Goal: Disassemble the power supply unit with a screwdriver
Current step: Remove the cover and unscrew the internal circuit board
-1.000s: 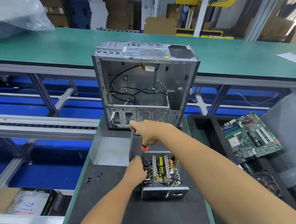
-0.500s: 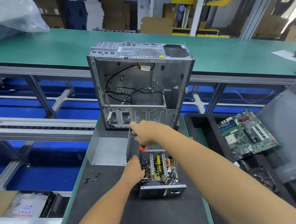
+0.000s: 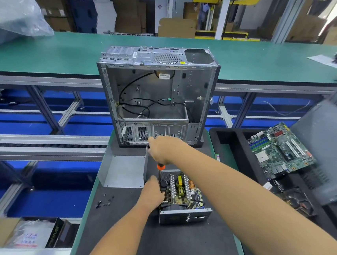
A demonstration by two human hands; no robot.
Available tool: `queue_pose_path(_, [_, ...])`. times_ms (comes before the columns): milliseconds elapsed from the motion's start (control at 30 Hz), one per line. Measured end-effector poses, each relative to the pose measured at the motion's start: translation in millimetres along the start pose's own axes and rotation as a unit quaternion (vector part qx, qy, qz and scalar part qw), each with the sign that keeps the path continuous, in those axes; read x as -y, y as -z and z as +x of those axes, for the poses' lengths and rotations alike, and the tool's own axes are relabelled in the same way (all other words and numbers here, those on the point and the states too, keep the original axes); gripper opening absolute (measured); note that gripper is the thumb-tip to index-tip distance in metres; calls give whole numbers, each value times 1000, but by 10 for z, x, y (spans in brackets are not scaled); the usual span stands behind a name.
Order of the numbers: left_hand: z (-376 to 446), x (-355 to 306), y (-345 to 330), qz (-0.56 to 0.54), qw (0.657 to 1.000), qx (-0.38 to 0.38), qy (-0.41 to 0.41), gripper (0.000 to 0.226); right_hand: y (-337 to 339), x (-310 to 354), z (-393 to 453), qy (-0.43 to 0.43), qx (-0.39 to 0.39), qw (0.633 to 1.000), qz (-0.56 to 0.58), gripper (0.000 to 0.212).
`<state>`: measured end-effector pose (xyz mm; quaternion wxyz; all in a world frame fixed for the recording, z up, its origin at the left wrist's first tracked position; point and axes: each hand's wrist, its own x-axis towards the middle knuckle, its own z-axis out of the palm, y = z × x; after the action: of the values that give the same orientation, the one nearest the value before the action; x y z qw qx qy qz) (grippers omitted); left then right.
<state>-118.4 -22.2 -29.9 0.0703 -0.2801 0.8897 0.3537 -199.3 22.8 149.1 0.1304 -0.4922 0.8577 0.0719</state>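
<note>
On the black mat [image 3: 172,249], the open power supply unit [image 3: 183,198] sits mid-mat just before the empty case [image 3: 156,97], left hand [image 3: 152,193] gripping its left edge, right hand [image 3: 162,149] curled around the upright screwdriver [image 3: 160,168], bare mat nearer the person.

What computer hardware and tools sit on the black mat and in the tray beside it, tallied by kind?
Computer cases: 1, open and upright
Power supply units: 1, cover off
Loose metal covers: 1
Screwdrivers: 1, gripped by the right hand
Motherboards: 1, in the tray
Total: 5, besides a few small loose screws.
</note>
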Motion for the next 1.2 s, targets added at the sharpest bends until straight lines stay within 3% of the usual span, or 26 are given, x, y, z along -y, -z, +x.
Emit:
queue_pose_path(100, [6, 11, -11, -2, 1000, 2, -1, 30, 30, 28, 13, 28, 27, 998, 42, 13])
queue_pose_path(300, [13, 12, -14, -10, 1000, 6, 4, 33, 83, -31, -9, 67, 56, 990, 111, 35])
queue_pose_path(433, [18, 10, -15, -8, 1000, 8, 7, 32, 107, -59, -19, 74, 63, 989, 110, 38])
queue_pose_path(633, [31, 5, -22, -3, 1000, 11, 11, 31, 85, -32, -21, 26, 60, 997, 39, 18])
queue_pose_path(733, [39, 8, -28, -19, 1000, 8, 18, 32, 57, -6, 29, 0, 49, 999, -2, 24])
queue_pose_path(867, [52, 17, -35, -38, 999, 1, 19, 30, 27, 33, 53, 26, 41, 999, 19, 19])
queue_pose_path(1000, [64, 23, -41, -49, 999, -2, 24, 30, 106, -22, -3, 81, 45, 992, 85, 33])
queue_pose_path(1100, [81, 45, -45, -61, 998, 0, 26, 32, 125, -41, -42, 72, 64, 988, 122, 32])
queue_pose_path(1200, [112, 62, -43, -91, 995, 7, 35, 33, 131, -49, -57, 24, 59, 996, 69, 25])
